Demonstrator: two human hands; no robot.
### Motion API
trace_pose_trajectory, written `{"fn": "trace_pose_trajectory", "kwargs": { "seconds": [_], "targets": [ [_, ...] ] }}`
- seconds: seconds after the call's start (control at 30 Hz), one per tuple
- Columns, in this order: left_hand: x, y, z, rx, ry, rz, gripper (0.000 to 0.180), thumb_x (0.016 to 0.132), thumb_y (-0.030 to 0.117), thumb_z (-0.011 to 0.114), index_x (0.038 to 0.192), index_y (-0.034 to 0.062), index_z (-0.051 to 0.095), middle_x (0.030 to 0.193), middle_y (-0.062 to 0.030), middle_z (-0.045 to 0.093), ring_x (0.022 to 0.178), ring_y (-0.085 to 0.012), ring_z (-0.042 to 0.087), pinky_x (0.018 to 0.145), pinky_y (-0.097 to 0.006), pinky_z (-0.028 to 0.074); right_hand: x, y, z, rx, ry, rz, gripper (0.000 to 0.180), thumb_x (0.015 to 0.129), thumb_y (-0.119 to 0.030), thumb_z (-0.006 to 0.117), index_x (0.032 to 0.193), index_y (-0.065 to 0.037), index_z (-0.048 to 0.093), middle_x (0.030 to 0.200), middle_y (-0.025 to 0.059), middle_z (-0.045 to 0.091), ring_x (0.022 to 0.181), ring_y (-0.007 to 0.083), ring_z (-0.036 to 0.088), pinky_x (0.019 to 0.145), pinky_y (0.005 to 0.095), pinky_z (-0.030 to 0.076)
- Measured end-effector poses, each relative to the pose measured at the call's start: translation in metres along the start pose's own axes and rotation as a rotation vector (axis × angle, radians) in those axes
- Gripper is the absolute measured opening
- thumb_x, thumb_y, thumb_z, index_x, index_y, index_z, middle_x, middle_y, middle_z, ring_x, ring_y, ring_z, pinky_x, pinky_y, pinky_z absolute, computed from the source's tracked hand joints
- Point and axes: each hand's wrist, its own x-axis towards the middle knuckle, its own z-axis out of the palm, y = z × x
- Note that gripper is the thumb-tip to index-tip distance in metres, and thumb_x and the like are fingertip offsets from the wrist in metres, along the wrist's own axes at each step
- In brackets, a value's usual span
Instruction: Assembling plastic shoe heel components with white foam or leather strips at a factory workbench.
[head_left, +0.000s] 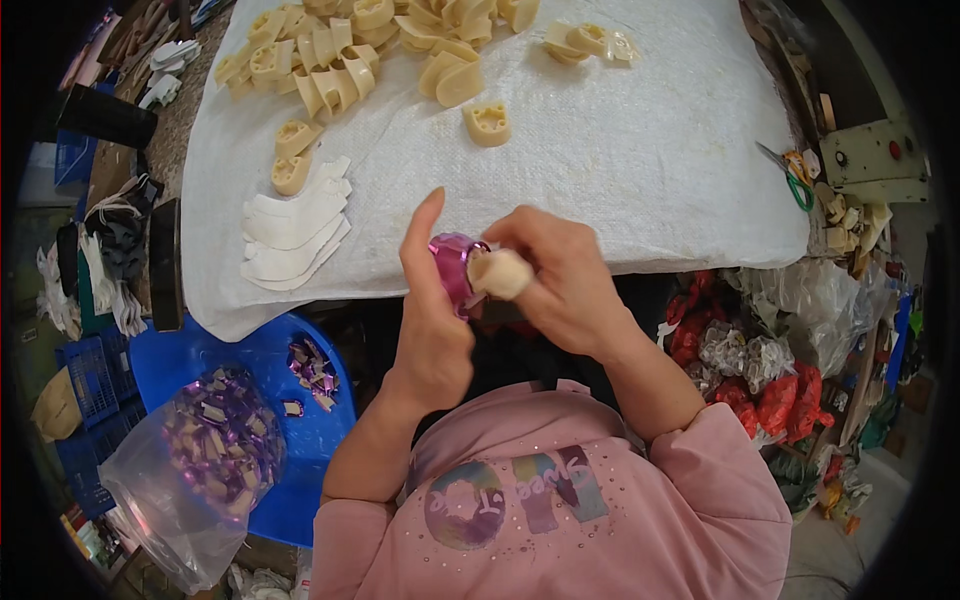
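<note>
Just past the near edge of the table, my left hand [432, 335] is wrapped round a shiny purple plastic piece [455, 268], its index finger pointing up. My right hand [570, 275] meets the piece from the right, fingers curled and pinching at its rim. A pale cream, rounded form [503, 274] sits at the right thumb against the purple piece; I cannot tell if it is a thumb cover or a separate part. Beyond my hands, a single cream plastic part [488, 124] stands on the white-covered table [620, 160]. Several white cut sheets [297, 228] lie overlapped to the left.
A heap of cream parts [340, 60] fills the far left of the table. Scissors [795, 175] lie at its right edge. Below left, a blue tub [300, 455] holds a clear bag of purple-and-cream pieces [222, 440]. Red and clear plastic bags [775, 385] crowd the lower right.
</note>
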Motion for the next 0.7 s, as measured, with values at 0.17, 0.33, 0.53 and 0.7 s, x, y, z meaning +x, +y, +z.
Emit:
{"fn": "trace_pose_trajectory", "kwargs": {
  "seconds": [0.17,0.33,0.53,0.7],
  "targets": [
    [0.004,-0.017,-0.001,0.318,0.047,0.478,0.092,0.087,0.06,0.043,0.139,-0.0081,0.01,0.095,-0.017,0.055,0.08,-0.0252,0.058,0.073,-0.032,0.046,0.0,-0.005,-0.005,0.157,-0.217,0.177,0.034,0.082,-0.029,0.061,0.093,0.003,0.059,0.068,0.0132,0.059,0.064,0.0243,0.06,0.058,0.0318,0.046],
    [0.001,-0.021,-0.007,0.081,-0.047,0.036,0.071,0.081,0.045,0.066,0.126,-0.002,0.039,0.097,-0.0156,0.057,0.085,-0.0182,0.059,0.075,-0.03,0.048,-0.007,0.02,0.008,0.103,0.084,-0.224,0.028,0.088,-0.024,0.054,0.092,0.003,0.058,0.074,0.013,0.058,0.064,0.0175,0.056,0.062,0.0288,0.045],
    [-0.001,-0.011,-0.005,0.047,0.061,0.058,0.052,0.073,0.005,0.076,0.116,-0.0016,0.049,0.096,-0.0036,0.052,0.089,-0.0113,0.052,0.078,-0.024,0.045,0.007,0.027,-0.004,0.875,-0.216,0.234,0.024,0.092,-0.026,0.054,0.088,-0.003,0.058,0.073,0.0017,0.054,0.065,0.0083,0.05,0.058,0.023,0.04],
    [0.001,-0.006,-0.004,0.429,0.104,0.283,0.046,0.07,-0.004,0.073,0.112,0.0016,0.056,0.088,-0.005,0.05,0.076,-0.0121,0.054,0.061,-0.022,0.046,0.008,0.034,-0.006,0.723,-0.308,0.102,0.015,0.086,-0.018,0.058,0.083,-0.004,0.055,0.069,0.0004,0.056,0.064,0.0093,0.053,0.057,0.0234,0.043]
  ]
}}
